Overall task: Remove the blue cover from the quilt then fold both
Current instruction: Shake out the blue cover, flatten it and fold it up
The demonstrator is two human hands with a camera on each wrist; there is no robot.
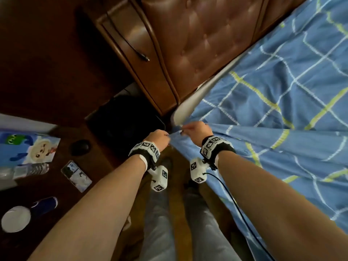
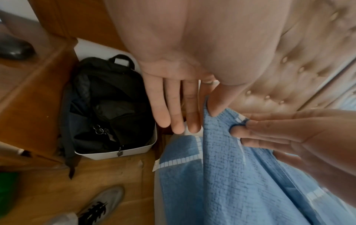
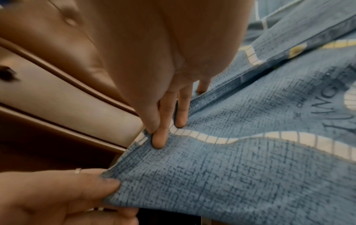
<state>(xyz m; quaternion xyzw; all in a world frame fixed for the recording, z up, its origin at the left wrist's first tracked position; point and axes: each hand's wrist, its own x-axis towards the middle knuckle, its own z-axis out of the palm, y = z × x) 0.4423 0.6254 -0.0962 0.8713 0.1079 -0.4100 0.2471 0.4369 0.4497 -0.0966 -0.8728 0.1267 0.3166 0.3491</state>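
The blue cover (image 1: 273, 110), checked in white and yellow, lies spread over the bed on the right. Both hands meet at its corner beside the headboard. My left hand (image 1: 160, 139) pinches the cover's edge (image 2: 231, 175) between thumb and forefinger (image 2: 213, 106), its other fingers straight. My right hand (image 1: 195, 129) pinches the same edge a little further in, thumb against forefinger (image 3: 159, 141), and the cloth (image 3: 231, 167) is lifted between the two grips. A white padded edge (image 1: 199, 93) shows along the cover's border; I cannot tell whether it is quilt or mattress.
A brown tufted headboard (image 1: 207, 44) stands just beyond the hands. Below them a black backpack (image 2: 108, 106) sits in a white bin (image 2: 115, 153) on the wooden floor. On the dark table at left lie a phone (image 1: 76, 176), a bottle (image 1: 28, 170) and a picture book (image 1: 28, 147).
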